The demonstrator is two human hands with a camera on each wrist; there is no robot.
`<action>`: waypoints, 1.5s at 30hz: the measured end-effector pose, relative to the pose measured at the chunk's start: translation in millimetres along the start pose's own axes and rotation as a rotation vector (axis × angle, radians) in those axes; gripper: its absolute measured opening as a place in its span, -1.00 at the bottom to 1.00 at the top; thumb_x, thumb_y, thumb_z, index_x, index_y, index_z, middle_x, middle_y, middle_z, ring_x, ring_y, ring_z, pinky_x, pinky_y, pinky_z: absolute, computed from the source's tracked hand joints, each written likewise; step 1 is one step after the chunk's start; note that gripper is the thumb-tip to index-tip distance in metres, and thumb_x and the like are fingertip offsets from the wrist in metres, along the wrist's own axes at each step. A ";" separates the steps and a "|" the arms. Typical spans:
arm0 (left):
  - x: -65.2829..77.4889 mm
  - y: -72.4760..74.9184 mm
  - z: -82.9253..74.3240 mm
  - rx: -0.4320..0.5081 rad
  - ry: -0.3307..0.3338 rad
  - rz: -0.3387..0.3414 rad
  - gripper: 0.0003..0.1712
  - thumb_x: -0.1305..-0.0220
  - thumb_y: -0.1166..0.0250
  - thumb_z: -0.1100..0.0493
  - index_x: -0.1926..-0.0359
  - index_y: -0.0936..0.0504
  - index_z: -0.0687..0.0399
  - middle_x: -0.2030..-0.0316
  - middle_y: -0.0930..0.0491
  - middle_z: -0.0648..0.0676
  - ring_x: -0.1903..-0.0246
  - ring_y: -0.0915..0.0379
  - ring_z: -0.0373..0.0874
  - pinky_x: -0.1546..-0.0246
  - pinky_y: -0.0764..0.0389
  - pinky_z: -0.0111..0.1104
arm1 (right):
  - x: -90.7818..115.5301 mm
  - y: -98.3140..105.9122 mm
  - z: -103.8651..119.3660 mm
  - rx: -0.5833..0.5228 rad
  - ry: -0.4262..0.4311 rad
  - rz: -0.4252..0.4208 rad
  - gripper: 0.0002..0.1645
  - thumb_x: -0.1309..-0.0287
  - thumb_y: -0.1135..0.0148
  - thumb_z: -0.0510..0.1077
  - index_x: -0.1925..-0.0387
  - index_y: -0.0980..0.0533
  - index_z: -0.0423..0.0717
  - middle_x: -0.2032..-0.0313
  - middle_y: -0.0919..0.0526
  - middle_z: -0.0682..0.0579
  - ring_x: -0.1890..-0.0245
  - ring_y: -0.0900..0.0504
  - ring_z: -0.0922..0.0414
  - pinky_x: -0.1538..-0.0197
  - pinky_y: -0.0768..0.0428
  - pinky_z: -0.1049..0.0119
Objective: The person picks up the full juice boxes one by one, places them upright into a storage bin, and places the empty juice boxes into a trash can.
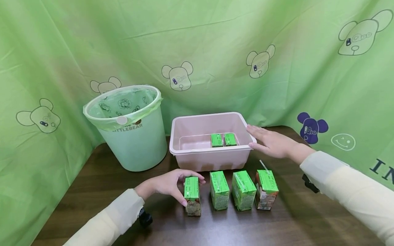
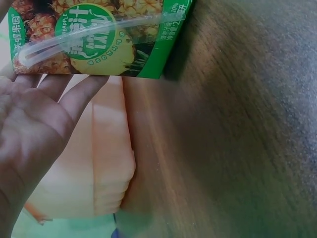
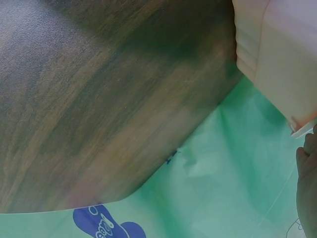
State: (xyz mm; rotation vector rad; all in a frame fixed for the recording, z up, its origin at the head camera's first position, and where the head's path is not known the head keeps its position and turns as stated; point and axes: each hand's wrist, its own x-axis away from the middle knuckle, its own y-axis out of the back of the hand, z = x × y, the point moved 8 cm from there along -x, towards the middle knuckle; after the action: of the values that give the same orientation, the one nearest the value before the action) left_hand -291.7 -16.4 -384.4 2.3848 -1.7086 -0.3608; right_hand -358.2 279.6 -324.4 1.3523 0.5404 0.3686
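In the head view my left hand (image 1: 170, 184) spans a green-topped juice box (image 1: 192, 196) at the left end of a front row. The thumb lies at its near edge and the fingers reach round its far side. Pineapple pictures and a wrapped straw show on this juice box (image 2: 99, 37) in the left wrist view. Three more juice boxes, a near one (image 1: 219, 191), a middle one (image 1: 244, 191) and one with a raised straw (image 1: 266, 189), stand to its right. My right hand (image 1: 274, 141), fingers extended, rests on the right rim of a pink plastic bin (image 1: 212, 160).
Inside the bin, toward its right, are two juice boxes, one left (image 1: 217, 140) and one right (image 1: 230, 139). A mint-green trash can (image 1: 138, 147) with a liner stands left of the bin on the dark wooden table (image 1: 234, 229). A green printed curtain (image 1: 215, 44) hangs behind.
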 end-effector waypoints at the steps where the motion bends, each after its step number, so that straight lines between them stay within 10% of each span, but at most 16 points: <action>1: 0.0 0.0 -1.5 -0.007 -0.004 -0.001 -0.05 0.14 -0.51 0.49 -0.33 -0.29 0.39 -0.26 -0.36 0.34 -0.25 -0.28 0.28 -0.19 -0.46 -0.19 | 0.0 0.0 0.2 -0.001 0.001 0.000 -0.16 -0.44 0.06 0.17 -0.47 -0.01 -0.28 -0.45 -0.05 -0.27 -0.43 -0.02 -0.20 -0.39 -0.09 -0.15; 25: -3.2 23.5 -90.7 -0.059 -0.163 -0.008 -0.05 0.10 -0.52 0.41 -0.32 -0.26 0.45 -0.24 -0.36 0.39 -0.20 -0.34 0.29 -0.16 -0.47 -0.02 | 0.3 -1.4 -0.1 -0.005 -0.002 0.004 -0.16 -0.44 0.07 0.17 -0.48 0.00 -0.27 -0.46 -0.03 -0.25 -0.44 -0.01 -0.20 -0.39 -0.09 -0.15; 45: -12.0 60.4 -143.1 -0.168 -0.184 -0.150 -0.08 0.15 -0.52 0.44 -0.30 -0.33 0.42 -0.20 -0.45 0.28 -0.14 -0.45 0.16 -0.03 -0.58 -0.04 | 0.8 -0.5 0.7 -0.014 -0.005 -0.006 -0.16 -0.44 0.07 0.18 -0.48 -0.01 -0.26 -0.46 -0.03 -0.25 -0.43 -0.02 -0.21 -0.39 -0.09 -0.15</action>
State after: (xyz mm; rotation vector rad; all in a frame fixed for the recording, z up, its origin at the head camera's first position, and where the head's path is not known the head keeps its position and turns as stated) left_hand -306.6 -23.0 -229.4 2.4244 -1.5033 -0.7374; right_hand -357.1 279.3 -324.9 1.3373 0.5366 0.3636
